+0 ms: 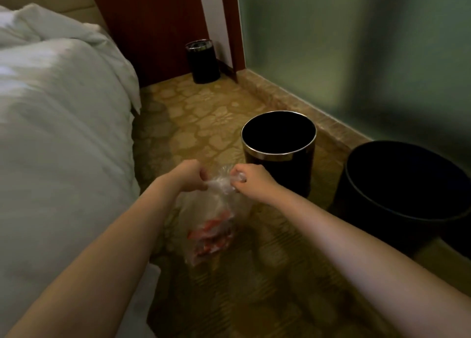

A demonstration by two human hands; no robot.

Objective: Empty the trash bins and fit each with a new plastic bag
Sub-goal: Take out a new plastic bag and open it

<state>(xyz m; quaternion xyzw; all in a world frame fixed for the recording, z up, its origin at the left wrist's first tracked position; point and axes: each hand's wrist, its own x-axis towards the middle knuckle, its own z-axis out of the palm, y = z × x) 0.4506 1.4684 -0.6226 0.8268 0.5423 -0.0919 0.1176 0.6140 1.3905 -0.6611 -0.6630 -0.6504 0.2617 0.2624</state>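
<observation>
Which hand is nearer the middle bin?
Right. The right hand is just in front of the middle bin; the left hand is farther left, across the bag.

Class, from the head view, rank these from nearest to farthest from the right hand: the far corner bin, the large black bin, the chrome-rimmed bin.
1. Chrome-rimmed bin, just beyond the right hand.
2. Large black bin, farther right, by the frosted wall.
3. Far corner bin, at the back by the wooden panel.

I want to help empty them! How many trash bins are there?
3. A small black bin in the far corner, a silver-rimmed bin nearer, in the middle, and a larger dark bin at the right edge. More may be out of view.
</observation>
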